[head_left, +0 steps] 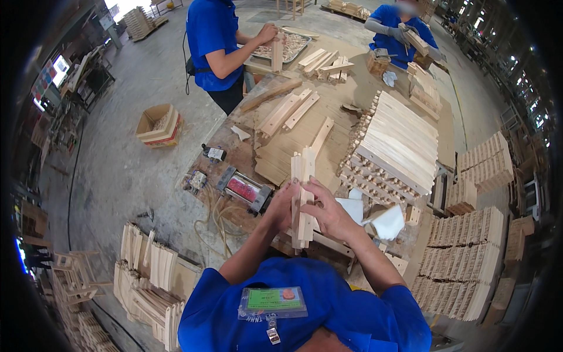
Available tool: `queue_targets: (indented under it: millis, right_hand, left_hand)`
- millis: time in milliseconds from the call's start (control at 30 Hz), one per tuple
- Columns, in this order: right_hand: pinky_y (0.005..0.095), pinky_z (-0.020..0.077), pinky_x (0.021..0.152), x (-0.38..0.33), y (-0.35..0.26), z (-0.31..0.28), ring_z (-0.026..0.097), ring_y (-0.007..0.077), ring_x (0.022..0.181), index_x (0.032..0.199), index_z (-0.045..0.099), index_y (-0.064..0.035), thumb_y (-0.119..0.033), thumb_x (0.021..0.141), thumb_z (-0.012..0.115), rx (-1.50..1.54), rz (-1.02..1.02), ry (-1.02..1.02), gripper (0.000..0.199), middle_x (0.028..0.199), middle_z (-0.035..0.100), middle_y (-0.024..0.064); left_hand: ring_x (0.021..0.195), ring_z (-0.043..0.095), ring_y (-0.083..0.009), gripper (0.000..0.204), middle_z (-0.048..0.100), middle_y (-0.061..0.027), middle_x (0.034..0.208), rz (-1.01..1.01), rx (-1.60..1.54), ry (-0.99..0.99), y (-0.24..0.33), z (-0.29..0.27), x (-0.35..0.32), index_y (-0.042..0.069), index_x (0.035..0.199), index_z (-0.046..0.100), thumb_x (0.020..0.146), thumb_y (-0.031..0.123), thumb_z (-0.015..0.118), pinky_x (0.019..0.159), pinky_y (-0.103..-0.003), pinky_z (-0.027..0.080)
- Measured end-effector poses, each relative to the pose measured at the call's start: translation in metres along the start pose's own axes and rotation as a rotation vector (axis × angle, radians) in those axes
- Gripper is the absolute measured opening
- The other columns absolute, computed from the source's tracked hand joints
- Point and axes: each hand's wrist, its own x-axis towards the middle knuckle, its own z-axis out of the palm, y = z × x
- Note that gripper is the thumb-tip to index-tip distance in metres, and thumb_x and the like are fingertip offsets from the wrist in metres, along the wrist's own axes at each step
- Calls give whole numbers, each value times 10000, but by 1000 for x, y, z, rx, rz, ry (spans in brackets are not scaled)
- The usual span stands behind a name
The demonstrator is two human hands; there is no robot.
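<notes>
Between my two hands stands a small bundle of pale wooden slats, held upright together over the near edge of the workbench. My left hand presses on its left side, fingers closed round it. My right hand grips the right side, with thumb and fingers on the wood. Just beyond the bundle lies another slat with a hole near its end. Left of my hands a metal clamp-like device with a red part sits on the bench. White foam pieces lie to the right of my right hand.
A neat stack of slats stands on the bench at right. Loose slats lie on cardboard farther off. Two co-workers handle wood across the bench. A box stands on the floor at left; more wood piles are at right.
</notes>
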Motion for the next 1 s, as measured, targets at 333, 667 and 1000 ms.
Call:
queue_targets:
  millis: [333,667,1000]
  right_hand:
    - [347,563,946,-23,-3,31,601,311,1266,1470,572,-94,-52,987,691,274,413,307,499,1405,573,183]
    - [214,469,692,-32,-6,41,565,44,797,1649,367,-87,-98,1051,662,698,632,278,667,1028,665,-4]
    - [375,564,880,-27,-7,23,682,278,1012,1613,406,-64,-86,923,738,246,577,213,766,1193,648,162]
  left_hand:
    - [1016,696,-181,349,680,-91,1151,130,89,17,-5,-3,20,29,1351,556,1061,198,654,911,-366,603]
    - [979,652,-105,344,689,-54,1109,378,172,118,-14,11,21,11,1303,574,1029,162,717,874,-286,553]
    - [939,648,-97,287,689,-45,1070,449,211,219,-36,23,26,17,1252,577,1024,126,712,850,-282,556]
